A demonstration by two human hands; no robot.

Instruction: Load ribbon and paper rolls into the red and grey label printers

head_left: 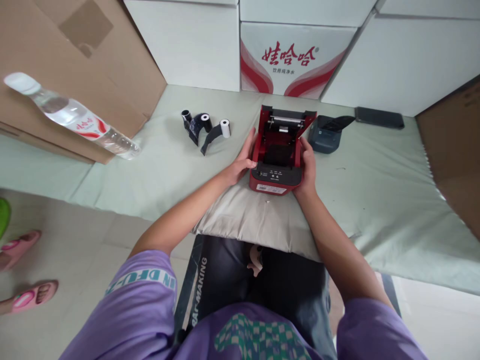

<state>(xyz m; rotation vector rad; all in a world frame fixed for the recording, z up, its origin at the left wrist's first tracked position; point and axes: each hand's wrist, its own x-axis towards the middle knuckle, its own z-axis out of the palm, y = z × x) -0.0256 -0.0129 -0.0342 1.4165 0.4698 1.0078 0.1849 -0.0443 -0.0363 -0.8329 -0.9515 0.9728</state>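
Observation:
A red and black receipt printer [276, 177] stands at the front of the covered table, its lid [284, 117] raised and its dark paper bay exposed. My left hand [243, 162] grips its left side, with the thumb on the front corner. On the right side, my right hand [307, 167] is wrapped along the casing; some of its fingers are hidden. Left of the printer lie a white paper roll [225, 128] with a dark strip pulled out and two black rolls [198, 122]. Close to my right hand sits a smaller dark blue device [324, 137] with a black flap or strip.
A water bottle [82, 120] stands at the left by a brown carton [112, 65]. White boxes [296, 60] line the back. A black phone-like slab [379, 118] lies at the back right, near another carton [453, 145]. Another person's feet in pink slippers [35, 295] show at lower left.

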